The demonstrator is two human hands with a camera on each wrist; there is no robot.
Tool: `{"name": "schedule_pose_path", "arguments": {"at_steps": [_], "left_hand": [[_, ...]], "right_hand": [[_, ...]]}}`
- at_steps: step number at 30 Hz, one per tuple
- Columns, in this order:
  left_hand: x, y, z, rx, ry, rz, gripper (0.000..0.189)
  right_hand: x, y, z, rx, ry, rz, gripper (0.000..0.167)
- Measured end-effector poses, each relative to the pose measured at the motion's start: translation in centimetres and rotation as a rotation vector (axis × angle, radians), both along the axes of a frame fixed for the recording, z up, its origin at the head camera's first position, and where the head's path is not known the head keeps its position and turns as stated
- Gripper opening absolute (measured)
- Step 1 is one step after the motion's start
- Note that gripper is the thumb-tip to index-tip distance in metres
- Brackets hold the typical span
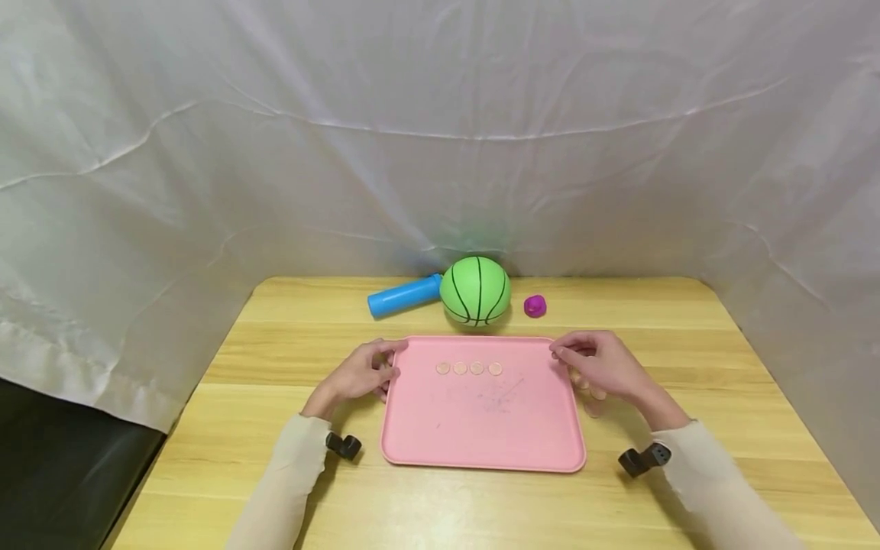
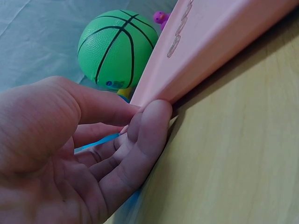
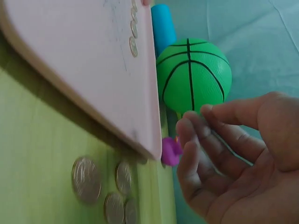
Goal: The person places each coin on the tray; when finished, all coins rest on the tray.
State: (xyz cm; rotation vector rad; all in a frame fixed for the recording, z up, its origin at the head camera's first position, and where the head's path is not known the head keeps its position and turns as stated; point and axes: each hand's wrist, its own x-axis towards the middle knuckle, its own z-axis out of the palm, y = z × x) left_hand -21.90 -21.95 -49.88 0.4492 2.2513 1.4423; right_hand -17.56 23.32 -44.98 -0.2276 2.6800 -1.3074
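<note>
Head view: we are seeing the pink tray [image 1: 481, 435] on the worktop [image 1: 715, 367] between left hand [image 1: 357, 373] and right hand [image 1: 605, 367], carrying four coins [image 1: 460, 368] in a row; we are judging it light, stiff and slick. Left wrist: we are seeing the left fingers pinching its rim, likely a sound hold. Right wrist: we are seeing the right fingers bent toward the thumb near loose coins [image 3: 86, 179], not telling whether they're pinching anything, and guessing thin, hard coins are wanting an edge grip.

High head view faces forward-down; close wrist views share the pink tray [image 1: 481, 435].
</note>
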Motion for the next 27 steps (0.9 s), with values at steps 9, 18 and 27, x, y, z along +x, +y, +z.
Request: {"name": "schedule_pose_path", "arguments": {"at_steps": [9,18,27], "left_hand": [[0.0,0.1,-0.1,0.012,-0.015,0.005,0.058],[0.1,0.0,0.2,0.013,-0.019,0.006,0.057],[0.0,0.0,0.0,0.002,-0.011,0.008,0.057]], "right_hand": [[1.2,3.1,-0.5,0.003,0.055,-0.04,0.03],[2.8,6.0,-1.3,0.048,0.11,-0.078,0.03],[4.3,7.8,-1.4,0.035,0.051,-0.093,0.031]]}}
